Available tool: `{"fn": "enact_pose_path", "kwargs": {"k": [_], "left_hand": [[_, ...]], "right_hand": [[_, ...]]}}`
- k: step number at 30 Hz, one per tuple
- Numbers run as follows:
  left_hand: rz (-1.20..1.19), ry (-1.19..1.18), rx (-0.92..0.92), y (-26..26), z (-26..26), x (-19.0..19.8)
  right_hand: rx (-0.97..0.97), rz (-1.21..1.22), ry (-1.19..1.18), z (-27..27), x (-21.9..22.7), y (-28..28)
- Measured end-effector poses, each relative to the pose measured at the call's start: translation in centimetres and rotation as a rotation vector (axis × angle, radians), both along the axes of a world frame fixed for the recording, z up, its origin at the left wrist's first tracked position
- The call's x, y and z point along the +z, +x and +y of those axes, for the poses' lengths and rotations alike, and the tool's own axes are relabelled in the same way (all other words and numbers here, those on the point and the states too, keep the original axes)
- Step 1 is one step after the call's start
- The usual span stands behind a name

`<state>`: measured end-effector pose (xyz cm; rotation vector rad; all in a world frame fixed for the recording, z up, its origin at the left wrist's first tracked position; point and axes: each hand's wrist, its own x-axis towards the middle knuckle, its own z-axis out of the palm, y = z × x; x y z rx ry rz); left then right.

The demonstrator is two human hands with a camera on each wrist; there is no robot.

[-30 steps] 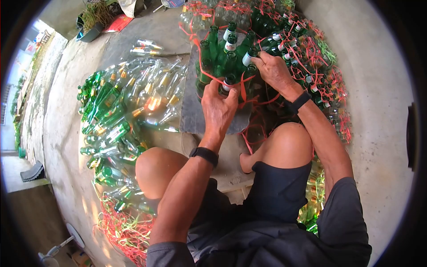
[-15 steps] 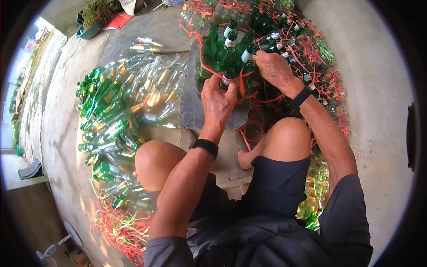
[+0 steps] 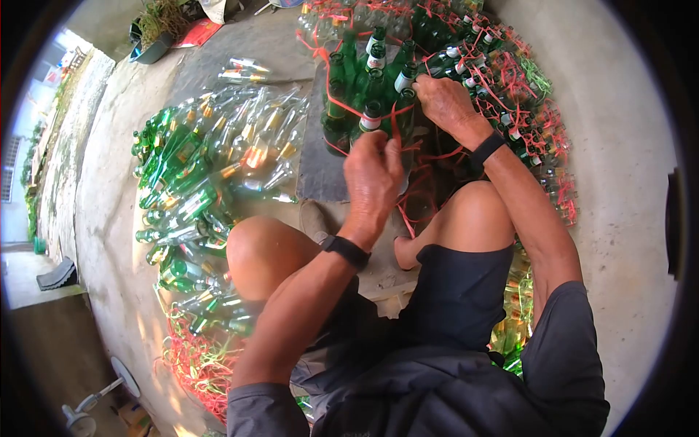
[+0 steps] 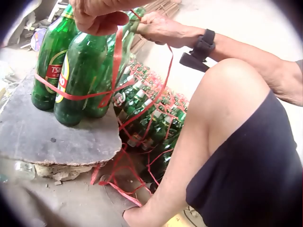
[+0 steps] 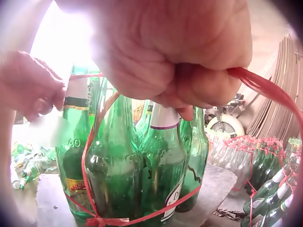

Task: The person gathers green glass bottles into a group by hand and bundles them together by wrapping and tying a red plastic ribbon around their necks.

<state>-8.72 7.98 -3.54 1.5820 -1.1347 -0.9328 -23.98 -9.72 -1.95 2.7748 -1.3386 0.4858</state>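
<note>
A cluster of green glass bottles (image 3: 335, 109) stands upright on a grey slab (image 3: 314, 178), bound low down by a knotted red plastic strap (image 4: 71, 97). My right hand (image 3: 445, 100) is at the cluster's right side, fingers curled around the red strap (image 5: 267, 87), which trails out past the little-finger side. Another length of strap crosses the white-labelled neck of the front bottle (image 3: 370, 116). My left hand (image 3: 373, 171) is just in front of that bottle with bent fingers, its fingertips close to the neck in the right wrist view. I cannot tell whether it pinches anything.
Loose clear bottles (image 3: 262, 138) and green bottles (image 3: 171, 160) lie on the floor at left. Strapped bundles of bottles (image 3: 502, 95) fill the right and back. Tangled red and green straps (image 3: 196, 364) lie lower left. My knees (image 3: 266, 255) flank the slab's near end.
My left hand has drawn back from the front bottle's neck, toward me and slightly right. The right hand keeps its grip and has barely moved. The bottles remain standing together.
</note>
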Motion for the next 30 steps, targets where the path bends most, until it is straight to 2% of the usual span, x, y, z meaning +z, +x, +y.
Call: {"fn": "enact_pose_path", "kwargs": {"k": [1,3,4,5,7,9,11,12,14,15,17,20,30], "left_hand": [[-0.003,0.002,0.003,-0.8,0.2,-0.3],[-0.319,-0.349,0.134,-3.1,0.2,-0.7],[-0.316,-0.364,0.107,-3.6,-0.3,-0.9],[-0.315,-0.363,0.108,-4.4,-0.6,-1.1],[-0.156,-0.304,0.166,-5.5,-1.2,-0.3],[-0.172,-0.31,0.162,-5.7,-2.1,-0.2],[-0.038,-0.251,0.212,-5.9,-3.6,-0.7],[-0.034,-0.254,0.212,-6.1,-4.4,-1.2],[-0.245,-0.372,0.319,-6.6,-5.5,-2.2],[-0.241,-0.371,0.32,-6.6,-5.7,-1.9],[-0.085,-0.285,0.369,-6.6,-6.2,-1.3],[-0.079,-0.389,0.408,-7.0,-6.7,-1.9],[-0.049,-0.366,0.388,-6.6,-6.3,-1.5]], "right_hand": [[-0.008,-0.003,0.008,0.1,0.0,0.1],[-0.017,-0.006,0.012,-0.2,-0.1,0.0],[-0.004,-0.013,-0.005,-0.2,-0.3,0.0],[0.011,-0.02,-0.022,-0.2,-0.4,-0.1],[0.013,-0.032,-0.014,-0.2,-0.3,-0.1],[0.015,-0.042,-0.003,0.2,-0.1,0.0],[-0.039,-0.02,0.033,0.4,0.3,0.1],[-0.04,-0.016,0.03,0.5,0.3,0.1],[-0.017,-0.052,0.015,0.8,0.4,0.1],[-0.017,-0.048,0.014,1.0,0.6,0.0],[0.01,-0.05,0.001,1.3,0.8,-0.1],[0.052,-0.052,-0.058,1.2,0.2,-0.5],[0.095,-0.087,-0.078,1.7,0.3,-0.2]]}}
